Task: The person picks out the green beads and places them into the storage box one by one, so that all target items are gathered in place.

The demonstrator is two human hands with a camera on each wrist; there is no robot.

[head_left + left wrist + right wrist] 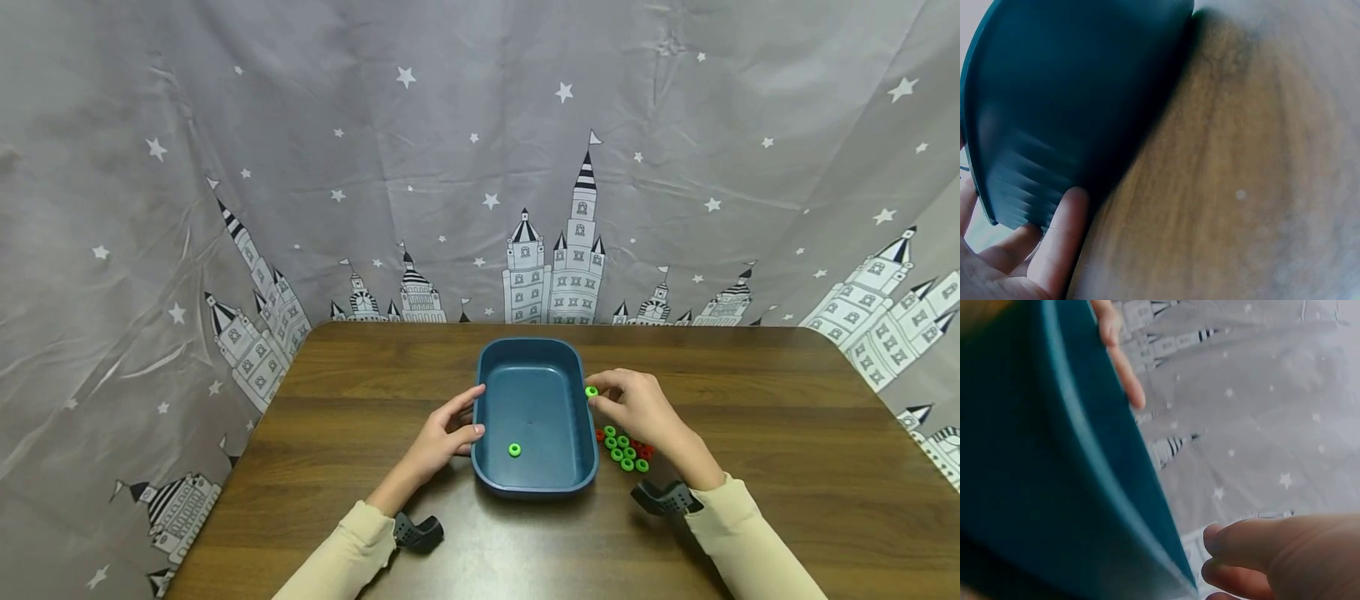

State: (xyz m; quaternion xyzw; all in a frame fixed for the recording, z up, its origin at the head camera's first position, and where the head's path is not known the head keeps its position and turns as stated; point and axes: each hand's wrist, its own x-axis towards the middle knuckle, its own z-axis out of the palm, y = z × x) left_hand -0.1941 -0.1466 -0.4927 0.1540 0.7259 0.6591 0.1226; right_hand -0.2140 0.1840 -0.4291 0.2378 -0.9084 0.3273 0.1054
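A dark blue rectangular tray (534, 417) sits on the table, with one small green ring (514, 450) on its floor. On the tray's left side is my left hand (444, 429), spread fingers against the outer wall and fingertips at the rim; the left wrist view shows fingers (1063, 244) along that wall. By the right rim, my right hand (633, 404) pinches another green ring (592, 391) between thumb and fingertips. That ring does not show in the right wrist view, where the fingers (1241, 547) appear just past the tray's rim.
Several green rings (622, 442) lie in a cluster right of the tray, with red rings (647, 452) beside and partly beneath them. Behind the wooden table (360, 367) hangs a grey curtain (435, 167) printed with castles and stars. Each wrist wears a black band (420, 533).
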